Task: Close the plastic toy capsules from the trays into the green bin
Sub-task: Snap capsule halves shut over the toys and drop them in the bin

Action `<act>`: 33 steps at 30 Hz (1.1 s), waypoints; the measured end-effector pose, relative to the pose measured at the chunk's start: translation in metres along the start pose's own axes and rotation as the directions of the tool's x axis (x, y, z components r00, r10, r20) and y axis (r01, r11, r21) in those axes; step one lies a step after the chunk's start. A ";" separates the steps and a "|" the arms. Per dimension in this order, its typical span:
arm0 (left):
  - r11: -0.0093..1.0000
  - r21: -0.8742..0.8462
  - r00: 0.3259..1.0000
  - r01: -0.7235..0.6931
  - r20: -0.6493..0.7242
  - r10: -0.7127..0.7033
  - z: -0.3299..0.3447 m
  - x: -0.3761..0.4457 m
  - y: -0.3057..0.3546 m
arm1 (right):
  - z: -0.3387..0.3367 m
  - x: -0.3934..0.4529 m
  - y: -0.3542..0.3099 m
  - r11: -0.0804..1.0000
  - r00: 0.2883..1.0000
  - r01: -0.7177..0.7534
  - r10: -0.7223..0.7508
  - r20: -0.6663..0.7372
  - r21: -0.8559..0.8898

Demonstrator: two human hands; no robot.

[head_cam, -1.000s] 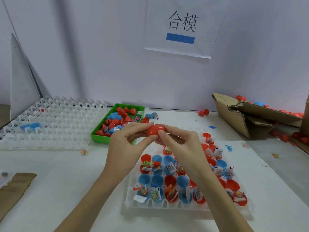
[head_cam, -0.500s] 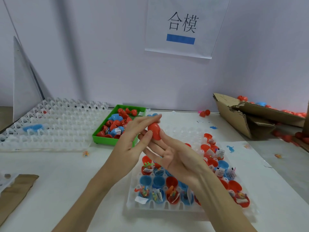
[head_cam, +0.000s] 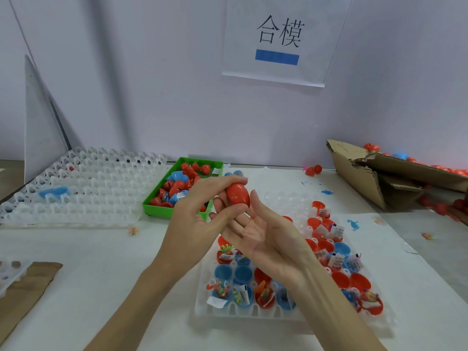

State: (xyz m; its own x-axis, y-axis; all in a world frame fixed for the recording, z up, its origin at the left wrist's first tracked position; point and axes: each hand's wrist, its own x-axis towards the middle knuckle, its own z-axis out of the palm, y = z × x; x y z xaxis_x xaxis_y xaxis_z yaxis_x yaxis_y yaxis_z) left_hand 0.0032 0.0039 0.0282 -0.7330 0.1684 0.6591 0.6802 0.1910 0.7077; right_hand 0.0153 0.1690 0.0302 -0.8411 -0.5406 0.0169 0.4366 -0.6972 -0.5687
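Just right of green bin (head_cam: pixel 162 191) | left hand (head_cam: pixel 202 214) pinches closed red capsule (head_cam: pixel 238 196) | right hand (head_cam: pixel 263 231) fingers spread, palm up | step: hand-off done; next: drop into bin

The right hand (head_cam: pixel 263 236) has let go and opened palm-up, leaving the red capsule (head_cam: pixel 238 195) pinched in the left hand (head_cam: pixel 197 219).

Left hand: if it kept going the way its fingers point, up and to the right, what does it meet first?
The left hand already pinches the red capsule. Straight on it would likely meet the right hand's fingers just behind it, though depth is unclear.
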 end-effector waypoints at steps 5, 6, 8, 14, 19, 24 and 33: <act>0.995 0.084 0.997 -0.049 -0.052 0.053 -0.003 0.001 0.002 | 0.000 0.002 -0.001 0.980 0.999 0.045 -0.046 0.003 -0.192; 0.992 0.109 0.995 -0.062 -0.065 0.070 -0.003 0.001 0.003 | 0.000 0.002 -0.001 0.977 0.999 0.048 -0.048 0.008 -0.206; 0.981 0.168 0.991 -0.097 -0.078 0.111 -0.003 0.001 0.005 | 0.000 0.002 -0.002 0.980 0.999 0.045 -0.042 0.020 -0.196; 0.966 0.218 0.984 -0.138 -0.080 0.159 0.001 0.000 0.008 | 0.001 0.002 0.003 0.998 0.998 0.037 -0.034 0.048 -0.050; 0.948 0.291 0.989 -0.132 -0.018 0.144 -0.002 0.001 0.007 | 0.001 0.002 0.008 0.999 0.999 0.029 -0.030 0.021 0.017; 1.000 0.021 0.999 -0.015 0.038 0.014 -0.002 0.001 0.004 | 0.002 0.002 -0.001 0.985 0.998 0.059 -0.063 -0.022 -0.164; 0.974 -0.204 0.995 0.097 0.052 -0.088 -0.010 0.004 0.001 | 0.002 0.001 -0.002 0.947 0.991 0.124 -0.132 -0.004 -0.298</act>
State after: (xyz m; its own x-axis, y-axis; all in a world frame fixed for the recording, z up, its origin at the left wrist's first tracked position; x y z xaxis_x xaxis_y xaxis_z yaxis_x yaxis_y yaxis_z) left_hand 0.0013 -0.0045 0.0343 -0.7894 0.2012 0.5800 0.5929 0.0051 0.8052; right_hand 0.0146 0.1688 0.0326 -0.8925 -0.4423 0.0883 0.2136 -0.5870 -0.7809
